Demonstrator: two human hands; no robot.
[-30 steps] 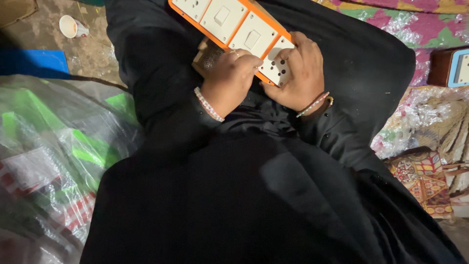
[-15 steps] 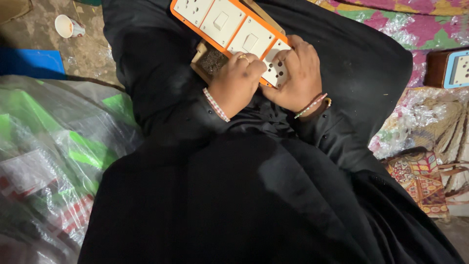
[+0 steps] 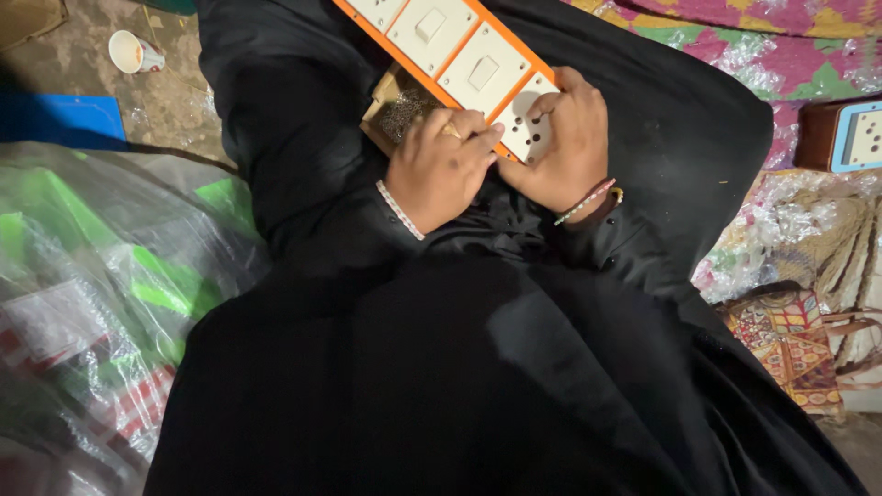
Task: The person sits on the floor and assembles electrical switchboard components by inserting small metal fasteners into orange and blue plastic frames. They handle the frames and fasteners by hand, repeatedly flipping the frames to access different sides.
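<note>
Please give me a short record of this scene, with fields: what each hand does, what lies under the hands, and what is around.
Left hand: left hand rests on the near end of the orange switch panel, fingers curled on its edge.
Right hand: right hand grips the panel's socket end.
Under the panel: small cardboard box, partly hidden.
Support: lap in black cloth.
Left side: clear plastic bags, paper cup.
Right side: patterned fabric, a second socket unit.

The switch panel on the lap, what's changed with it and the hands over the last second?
Little changed: the orange switch panel shifted slightly in view, with no clear direction. The left hand and right hand keep gripping its near end; nothing was picked up or released.
</note>
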